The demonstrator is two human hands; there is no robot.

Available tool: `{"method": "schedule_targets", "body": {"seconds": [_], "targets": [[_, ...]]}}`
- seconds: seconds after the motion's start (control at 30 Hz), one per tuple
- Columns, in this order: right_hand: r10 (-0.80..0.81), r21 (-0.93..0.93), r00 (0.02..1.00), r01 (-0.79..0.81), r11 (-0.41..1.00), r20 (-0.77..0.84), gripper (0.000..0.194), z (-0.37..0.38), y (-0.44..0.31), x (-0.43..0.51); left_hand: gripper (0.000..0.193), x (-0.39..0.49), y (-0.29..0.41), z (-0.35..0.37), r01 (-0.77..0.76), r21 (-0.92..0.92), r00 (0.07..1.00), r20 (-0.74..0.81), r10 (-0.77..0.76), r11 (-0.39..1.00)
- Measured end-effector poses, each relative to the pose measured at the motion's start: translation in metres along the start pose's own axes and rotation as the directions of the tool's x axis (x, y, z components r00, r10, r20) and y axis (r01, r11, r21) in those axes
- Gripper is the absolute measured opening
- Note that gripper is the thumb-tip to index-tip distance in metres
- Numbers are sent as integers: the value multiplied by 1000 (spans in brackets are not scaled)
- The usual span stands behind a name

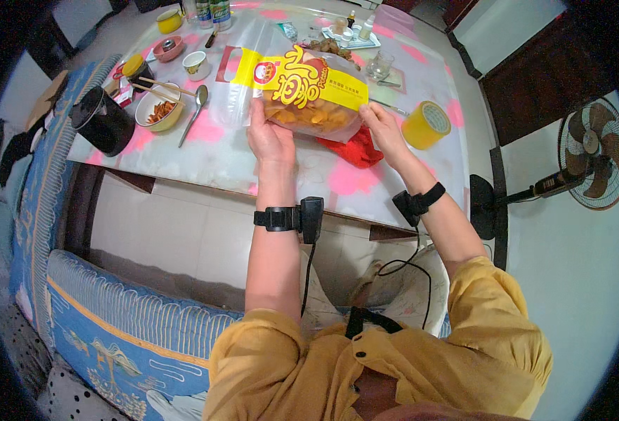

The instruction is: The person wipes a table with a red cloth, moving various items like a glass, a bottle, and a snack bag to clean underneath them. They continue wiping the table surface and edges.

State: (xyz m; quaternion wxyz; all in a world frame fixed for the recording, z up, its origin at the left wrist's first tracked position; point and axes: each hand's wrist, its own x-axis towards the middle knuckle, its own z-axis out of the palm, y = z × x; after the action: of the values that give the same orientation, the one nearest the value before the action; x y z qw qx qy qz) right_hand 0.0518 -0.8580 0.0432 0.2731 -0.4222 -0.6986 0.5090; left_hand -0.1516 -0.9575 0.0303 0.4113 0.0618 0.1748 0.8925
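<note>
I hold a clear plastic bag of potato chips (pixel 309 97) over the near part of the table. A yellow printed band crosses its front, and orange-yellow chips lie in its lower part. My left hand (pixel 271 137) grips the bag's lower left side. On its right edge, my right hand (pixel 384 129) pinches the bag with the thumb in front. The see-through upper left part of the bag stands clear of the chips; whether its mouth is sealed I cannot tell. Partly hidden under the bag lies a red cloth (pixel 359 152).
Yellow tape rolls (pixel 425 125) stand right of my right hand. To the left are a spoon (pixel 193 116), a bowl with food and chopsticks (pixel 157 122), and a black container (pixel 104 121). A glass mug (pixel 381 66) and a bottle tray (pixel 367 41) sit beyond the bag.
</note>
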Motion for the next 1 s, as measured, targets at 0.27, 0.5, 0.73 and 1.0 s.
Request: {"method": "schedule_targets", "body": {"seconds": [0.27,0.5,0.73,1.0], "targets": [[-411,-655,892,427,624,189,83,19,35,1,36,-20,38,20,-564,397,802,57,594,724],[-143,-627,990,123,769,19,53,32,31,7,35,-11,31,7,-458,536,872,113,477,710],[-484,-441,854,366,819,-191,63,30,-16,-39,36,-17,1,15,-395,728,918,287,273,561],[-461,-180,803,425,887,-377,50,72,-34,9,45,-36,-16,14,-202,573,979,90,184,794]]}}
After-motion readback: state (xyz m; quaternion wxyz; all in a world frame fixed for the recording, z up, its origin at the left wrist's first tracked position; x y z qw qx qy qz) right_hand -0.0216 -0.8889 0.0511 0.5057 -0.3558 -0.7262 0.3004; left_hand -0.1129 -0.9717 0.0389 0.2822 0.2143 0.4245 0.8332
